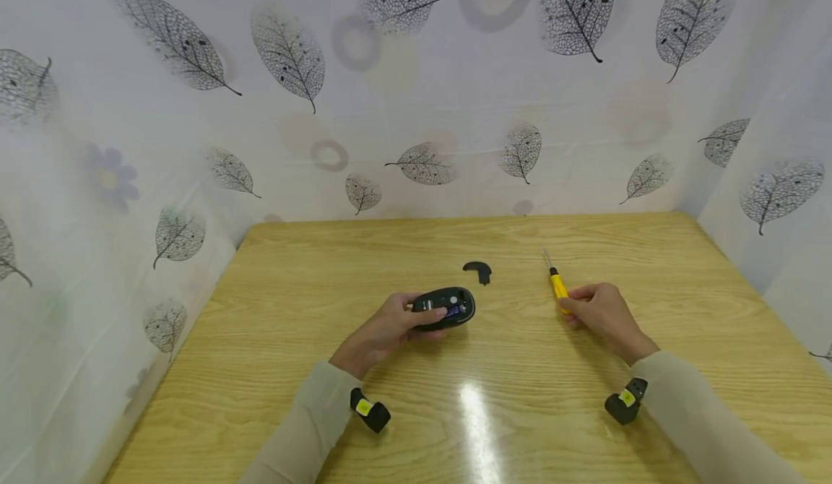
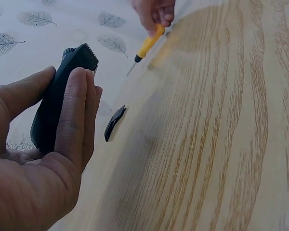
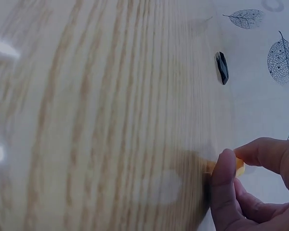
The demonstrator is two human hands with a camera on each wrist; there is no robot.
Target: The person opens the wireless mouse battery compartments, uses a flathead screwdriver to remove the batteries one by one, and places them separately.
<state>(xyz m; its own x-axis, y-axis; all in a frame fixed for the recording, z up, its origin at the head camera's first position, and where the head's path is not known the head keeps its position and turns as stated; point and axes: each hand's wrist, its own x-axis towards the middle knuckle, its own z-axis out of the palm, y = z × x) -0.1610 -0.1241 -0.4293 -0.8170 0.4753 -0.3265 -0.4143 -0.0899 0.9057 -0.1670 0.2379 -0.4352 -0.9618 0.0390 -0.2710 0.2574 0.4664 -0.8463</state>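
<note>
My left hand grips a black computer mouse above the table, its underside turned up. The thumb lies across the mouse near an open battery slot with a dark blue battery in it. In the left wrist view the mouse is seen edge-on between thumb and fingers. My right hand pinches the yellow handle of a screwdriver between thumb and fingers; its metal tip points away from me. In the right wrist view the fingers hide most of the handle.
A black curved battery cover lies on the wooden table, beyond the mouse and left of the screwdriver. A leaf-patterned white cloth stands behind the table and along both sides. Each wrist wears a small black camera.
</note>
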